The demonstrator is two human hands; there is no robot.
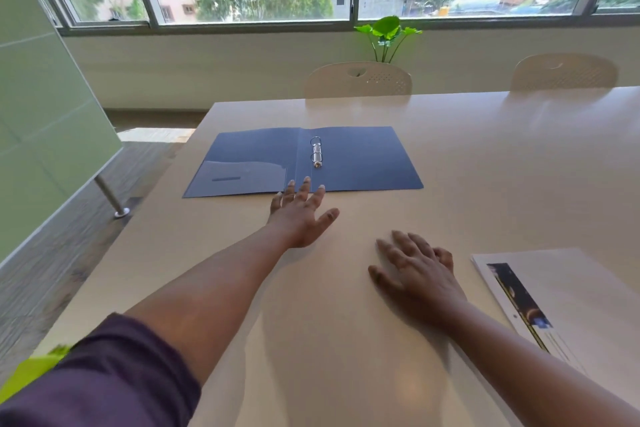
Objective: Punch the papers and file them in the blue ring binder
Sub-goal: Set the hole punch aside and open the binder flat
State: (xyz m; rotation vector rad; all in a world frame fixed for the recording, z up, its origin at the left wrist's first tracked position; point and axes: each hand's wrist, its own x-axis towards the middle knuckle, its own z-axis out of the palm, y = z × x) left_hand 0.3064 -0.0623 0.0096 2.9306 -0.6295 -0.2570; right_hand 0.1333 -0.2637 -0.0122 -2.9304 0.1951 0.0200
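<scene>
We are seeing the blue ring binder (363,163) lying open and flat on the table (485,156), its metal rings (316,152) closed. Our left hand (301,215) is reaching out with fingers spread, fingertips at the binder's near edge, grasping nothing. Our right hand (419,274) is resting flat and empty beside the papers (568,291) at the right.

One blue ring binder (363,163), open; one paper stack (561,291); two chairs (358,80) (563,72); one plant (388,32); two hands (299,215) (419,274).
</scene>
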